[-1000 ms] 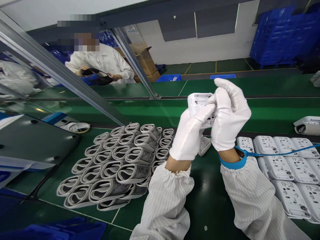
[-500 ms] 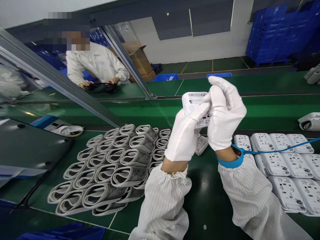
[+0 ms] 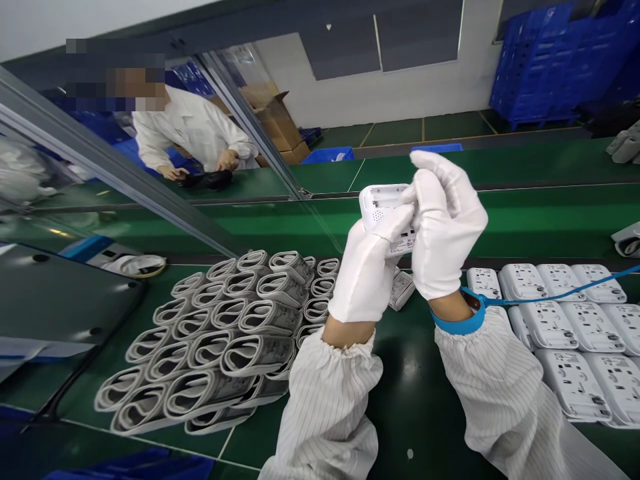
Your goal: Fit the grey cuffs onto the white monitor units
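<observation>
Your co-worker beyond the glass screen at 11 o'clock has lowered the black bundle onto the far bench, while your own hold has hardly changed. Both white-gloved hands are closed around the white monitor casing, which sits at 12 o'clock above your wrists, raised clear of the green bench. Your left hand lies across its near face, just below the vent holes. Your right hand cups the other side, with its fingers curled upward against the edge. Those gloves probably hide part of the casing, so I cannot say exactly where each fingertip lands.

Keep your 2 hands level and steady. Press with your finger pads rather than squeezing the shell, and leave the vent holes and printed label uncovered so you can read them. Your blue wrist strap sends its cord toward 3 o'clock, so keep it off the rows of white casings there. The stack of folded grey-and-white cuffs sits at 9 o'clock, and 1 folded cuff lies just below your hands.
</observation>
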`<control>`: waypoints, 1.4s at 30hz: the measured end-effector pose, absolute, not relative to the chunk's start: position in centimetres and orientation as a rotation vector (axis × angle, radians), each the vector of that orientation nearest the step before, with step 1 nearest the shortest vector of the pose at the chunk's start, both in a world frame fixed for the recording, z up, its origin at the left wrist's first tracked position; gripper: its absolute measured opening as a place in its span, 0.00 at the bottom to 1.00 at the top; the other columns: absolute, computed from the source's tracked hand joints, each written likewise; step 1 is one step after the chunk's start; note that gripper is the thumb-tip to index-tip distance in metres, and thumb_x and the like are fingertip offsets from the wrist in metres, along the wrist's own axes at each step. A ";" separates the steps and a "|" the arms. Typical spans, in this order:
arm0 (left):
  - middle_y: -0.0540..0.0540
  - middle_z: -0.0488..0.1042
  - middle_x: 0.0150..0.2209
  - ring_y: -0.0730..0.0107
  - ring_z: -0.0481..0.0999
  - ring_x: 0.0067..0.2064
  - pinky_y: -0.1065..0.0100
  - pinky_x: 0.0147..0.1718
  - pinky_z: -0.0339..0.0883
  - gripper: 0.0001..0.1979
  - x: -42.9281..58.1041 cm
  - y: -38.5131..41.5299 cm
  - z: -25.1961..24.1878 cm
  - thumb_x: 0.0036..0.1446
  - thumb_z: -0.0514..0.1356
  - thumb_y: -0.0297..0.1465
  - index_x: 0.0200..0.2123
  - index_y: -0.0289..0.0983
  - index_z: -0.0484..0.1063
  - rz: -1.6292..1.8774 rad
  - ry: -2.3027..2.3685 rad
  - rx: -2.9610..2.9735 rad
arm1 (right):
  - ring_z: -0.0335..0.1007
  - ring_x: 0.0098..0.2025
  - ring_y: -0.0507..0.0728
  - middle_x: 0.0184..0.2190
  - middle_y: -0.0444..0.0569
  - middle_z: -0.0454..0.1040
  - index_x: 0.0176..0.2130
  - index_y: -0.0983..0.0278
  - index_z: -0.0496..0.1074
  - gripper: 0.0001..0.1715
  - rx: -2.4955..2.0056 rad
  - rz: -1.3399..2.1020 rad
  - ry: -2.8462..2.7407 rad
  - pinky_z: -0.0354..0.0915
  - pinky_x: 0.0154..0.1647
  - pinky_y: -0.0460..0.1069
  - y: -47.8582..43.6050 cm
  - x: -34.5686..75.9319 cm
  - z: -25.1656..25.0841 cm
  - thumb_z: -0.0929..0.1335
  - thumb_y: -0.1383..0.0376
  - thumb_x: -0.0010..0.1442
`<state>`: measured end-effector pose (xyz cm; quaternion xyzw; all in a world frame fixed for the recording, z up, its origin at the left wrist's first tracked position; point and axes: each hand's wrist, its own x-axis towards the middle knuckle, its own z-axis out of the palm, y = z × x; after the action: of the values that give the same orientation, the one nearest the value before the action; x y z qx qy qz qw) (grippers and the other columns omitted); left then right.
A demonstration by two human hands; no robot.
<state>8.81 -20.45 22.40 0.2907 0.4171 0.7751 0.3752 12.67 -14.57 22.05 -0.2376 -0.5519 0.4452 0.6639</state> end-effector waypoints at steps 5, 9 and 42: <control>0.47 0.84 0.46 0.54 0.60 0.74 0.57 0.73 0.58 0.08 8.9 -20.7 22.9 0.62 0.63 0.25 0.39 0.38 0.83 1.956 1.154 0.874 | 0.81 0.44 0.61 0.41 0.50 0.82 0.44 0.53 0.77 0.15 -0.544 1.041 -1.199 0.72 0.36 0.57 -14.3 12.4 22.1 0.63 0.58 0.65; 0.49 0.84 0.48 0.56 0.57 0.75 0.58 0.76 0.43 0.10 8.9 -21.1 23.2 0.63 0.61 0.23 0.38 0.38 0.84 1.978 1.434 0.972 | 0.81 0.40 0.60 0.37 0.48 0.81 0.44 0.57 0.77 0.12 -0.400 1.048 -1.136 0.74 0.34 0.55 -14.2 12.3 21.8 0.65 0.60 0.65; 0.45 0.83 0.49 0.53 0.67 0.70 0.60 0.70 0.61 0.09 8.2 -20.6 22.3 0.63 0.62 0.25 0.41 0.36 0.83 1.959 1.429 1.044 | 0.73 0.29 0.54 0.29 0.45 0.78 0.41 0.60 0.81 0.09 -0.289 1.117 -1.004 0.75 0.33 0.51 -13.7 12.0 21.5 0.69 0.64 0.61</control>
<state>8.17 -20.58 22.32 0.3833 0.5242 0.7188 0.2483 11.96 -13.75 21.53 -0.1309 -0.4544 0.5057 0.7216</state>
